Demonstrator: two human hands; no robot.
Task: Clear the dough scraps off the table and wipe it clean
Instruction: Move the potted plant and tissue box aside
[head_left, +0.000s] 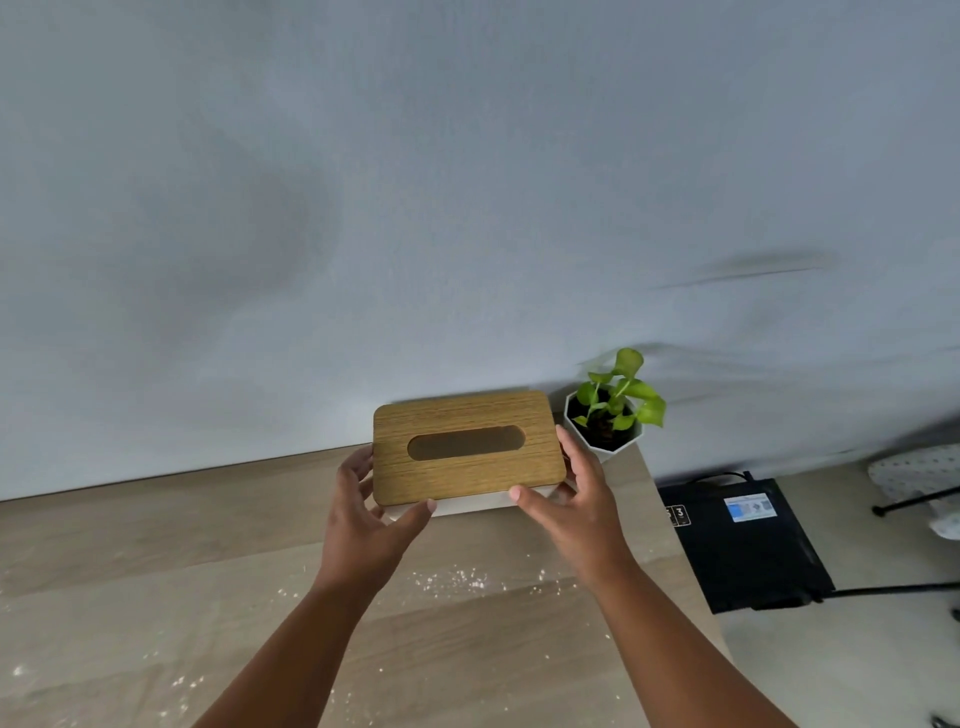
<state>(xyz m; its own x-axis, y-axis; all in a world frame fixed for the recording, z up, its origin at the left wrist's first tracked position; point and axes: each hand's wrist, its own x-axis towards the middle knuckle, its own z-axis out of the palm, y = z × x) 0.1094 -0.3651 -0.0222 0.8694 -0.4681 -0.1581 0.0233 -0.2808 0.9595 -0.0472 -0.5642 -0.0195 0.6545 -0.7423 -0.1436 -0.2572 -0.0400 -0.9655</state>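
At far table (156, 519) edge, left hand (363, 514) and right hand (576, 499) grip tissue box (467, 447) ends; lift level, clear of plant (613, 410), avoid flour specks (457, 579).

A home room, by the look of it. A wood-grain worktop (208, 545) stands against a plain pale wall (415, 182). On it sit a tissue box (467, 447) with a wooden lid and a small plant (618, 400) in a white faceted pot. White specks (457, 579) dust the worktop. Beside it, on a pale floor (831, 665), lies a black bag (748, 545) with a printed label.
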